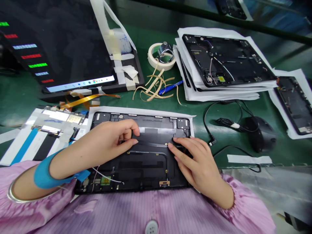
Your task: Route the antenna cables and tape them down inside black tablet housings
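Note:
A black tablet back housing [143,175] lies in front of me with its inside facing up. My left hand [122,136] is over its upper middle, fingers curled and thumb close to the index finger; what they hold, if anything, is hidden. From near that thumb a thin dark flat cable [152,144] runs right to my right hand [195,159]. That hand rests on the housing's right side with fingers stretched out, the index fingertip at the cable's end. Below, another flat cable [146,152] bends down to a small copper-coloured connector [164,184].
A lit tablet screen [65,42] leans at the back left, above an opened tablet assembly [56,123]. Masking tape [152,65], tape strips and a blue pen [170,87] lie behind. Stacked housings [229,61], a black mouse [260,133] and cables occupy the right.

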A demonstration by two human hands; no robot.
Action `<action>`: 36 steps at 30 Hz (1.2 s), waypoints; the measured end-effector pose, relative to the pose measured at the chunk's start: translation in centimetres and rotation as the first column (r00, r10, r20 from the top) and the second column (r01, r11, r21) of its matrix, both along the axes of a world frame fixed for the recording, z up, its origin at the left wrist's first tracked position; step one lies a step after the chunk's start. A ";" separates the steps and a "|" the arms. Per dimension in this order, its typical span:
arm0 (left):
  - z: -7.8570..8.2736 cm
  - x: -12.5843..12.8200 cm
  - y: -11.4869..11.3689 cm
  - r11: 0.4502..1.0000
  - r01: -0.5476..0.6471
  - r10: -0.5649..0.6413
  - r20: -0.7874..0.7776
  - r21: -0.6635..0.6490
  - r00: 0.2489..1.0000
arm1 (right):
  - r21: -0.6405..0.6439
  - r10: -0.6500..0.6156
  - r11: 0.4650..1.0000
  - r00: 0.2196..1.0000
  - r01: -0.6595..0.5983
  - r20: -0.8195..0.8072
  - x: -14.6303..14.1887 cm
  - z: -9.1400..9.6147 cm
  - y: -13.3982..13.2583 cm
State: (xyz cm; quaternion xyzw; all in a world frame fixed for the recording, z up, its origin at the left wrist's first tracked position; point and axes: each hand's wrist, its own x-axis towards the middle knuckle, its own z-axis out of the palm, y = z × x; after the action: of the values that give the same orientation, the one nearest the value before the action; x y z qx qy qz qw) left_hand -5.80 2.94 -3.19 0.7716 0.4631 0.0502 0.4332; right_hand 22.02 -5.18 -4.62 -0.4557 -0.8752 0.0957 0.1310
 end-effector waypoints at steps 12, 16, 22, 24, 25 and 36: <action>0.2 0.1 0.0 1.000 -0.001 0.001 -0.005 0.015 1.000 | 0.038 0.021 0.999 1.000 -0.021 -0.001 0.1 -0.2 0.0; 0.3 0.2 0.1 1.000 0.002 -0.002 -0.011 0.009 1.000 | 0.038 0.028 0.999 1.000 -0.028 0.001 0.0 -0.3 0.2; 0.4 0.4 0.2 1.000 0.003 -0.002 -0.034 0.026 0.999 | 0.039 0.019 0.999 1.000 -0.019 0.006 -0.1 -0.3 0.3; 0.5 0.4 0.2 0.999 0.006 -0.004 -0.041 0.032 0.999 | 0.032 0.019 0.999 1.000 -0.020 0.019 0.0 -0.1 0.2; 0.5 0.4 0.2 0.999 0.008 -0.006 -0.043 0.032 0.999 | 0.028 0.017 0.999 0.999 -0.018 0.027 0.0 0.0 0.1; 0.3 0.4 0.2 0.990 0.065 -0.061 -0.033 0.127 0.998 | -0.020 0.068 0.998 0.990 -0.066 0.124 -3.0 1.2 0.5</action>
State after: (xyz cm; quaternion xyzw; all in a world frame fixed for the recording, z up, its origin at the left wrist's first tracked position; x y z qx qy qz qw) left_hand -5.39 3.10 -2.86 0.8128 0.4406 0.0548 0.3772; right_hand 19.00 -4.65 -3.40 -0.4321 -0.8957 0.0785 0.0691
